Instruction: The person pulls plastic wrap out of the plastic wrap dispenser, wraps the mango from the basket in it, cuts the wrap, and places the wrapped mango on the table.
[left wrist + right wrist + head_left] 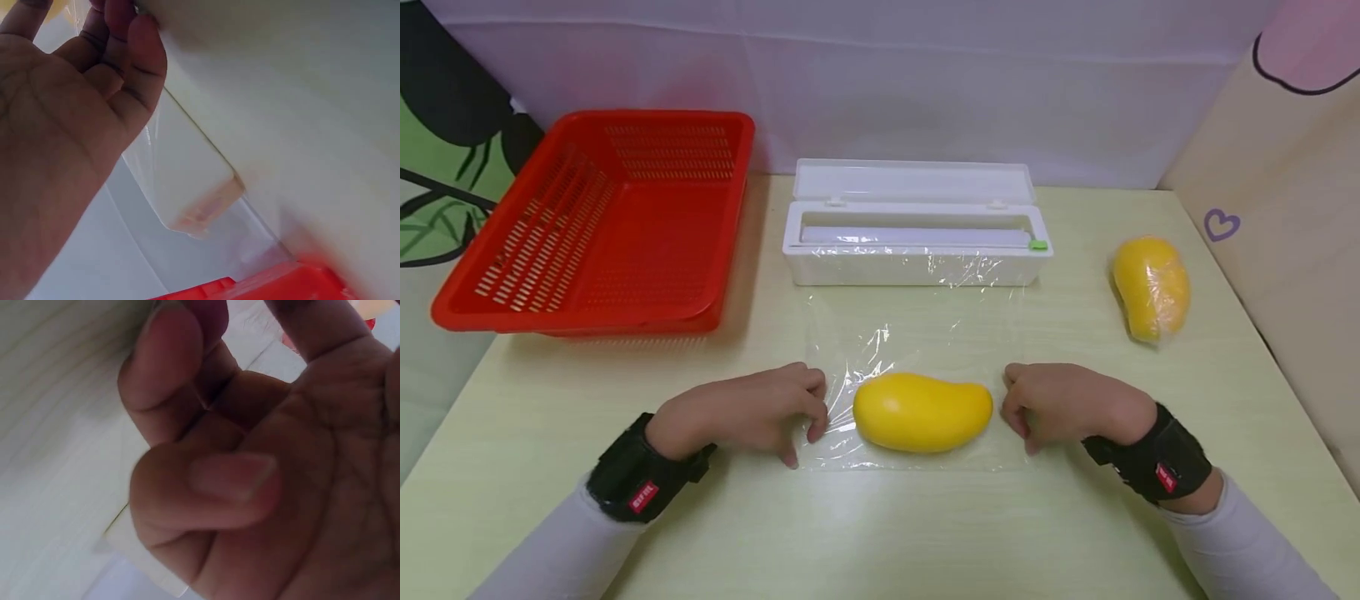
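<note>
Mango (922,412) on film (917,333) between hands (767,408) (1067,404) | dispenser (820,271) beyond | basket (580,321), wrapped mango (1152,287)

Left red label (643,497) on left wrist strap (628,458): white letters, maybe a brand, too small from here. Right red label (1166,477), right wrist strap (1150,446): also unreadable.

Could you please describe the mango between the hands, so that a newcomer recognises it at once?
At the back of the table stands an open white box. From it, clear plastic film runs forward, and the yellow mango lies on the film between the left hand and right hand. Unlike the wrapped mango farther right, it has no film around it.
</note>
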Motion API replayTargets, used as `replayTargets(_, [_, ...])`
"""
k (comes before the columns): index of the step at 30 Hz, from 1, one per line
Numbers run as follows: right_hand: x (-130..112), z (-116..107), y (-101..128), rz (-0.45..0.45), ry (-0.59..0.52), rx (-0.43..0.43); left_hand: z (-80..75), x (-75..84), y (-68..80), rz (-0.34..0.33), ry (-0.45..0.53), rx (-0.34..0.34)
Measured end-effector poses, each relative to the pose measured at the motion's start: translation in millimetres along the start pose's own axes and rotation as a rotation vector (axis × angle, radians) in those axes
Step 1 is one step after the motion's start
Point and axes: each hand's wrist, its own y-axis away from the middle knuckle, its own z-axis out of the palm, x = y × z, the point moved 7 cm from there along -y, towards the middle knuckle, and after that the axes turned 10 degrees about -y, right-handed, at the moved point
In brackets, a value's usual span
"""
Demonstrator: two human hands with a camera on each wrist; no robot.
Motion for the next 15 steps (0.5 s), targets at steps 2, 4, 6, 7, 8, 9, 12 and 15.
replayTargets(2, [0,0,0,-0.006,-0.002,0.0,-0.9,0.6,-2.5,-0.002,-0.021,-0.02])
replayTargets(4, [1,0,0,-0.011,-0.004,-0.003,-1.4,0.9,-4.9,-0.014,-0.04,-0.048])
replayTargets(6, [0,-1,0,-0.014,-0.011,-0.01,-2.7,1.6,-6.9,-0.031,-0.044,-0.077])
replayTargets(7, [0,-1,0,-0.016,-0.015,-0.013,-3.1,2.4,-7.5,-0.037,-0.054,-0.085])
replayTargets(8, [0,-1,0,-0.016,-0.016,-0.016,-3.7,3.0,-8.1,-0.051,-0.055,-0.095])
replayTargets(9, [0,-1,1,-0.015,-0.018,-0.019,-4.3,3.7,-8.8,-0.066,-0.053,-0.104])
replayTargets(12, [-1,-1,1,-0.014,-0.021,-0.024,-4.6,6.3,-10.3,-0.104,-0.065,-0.115])
replayTargets(15, [0,-1,2,-0.023,-0.016,-0.023,-3.1,8.7,-12.1,-0.114,-0.09,-0.103])
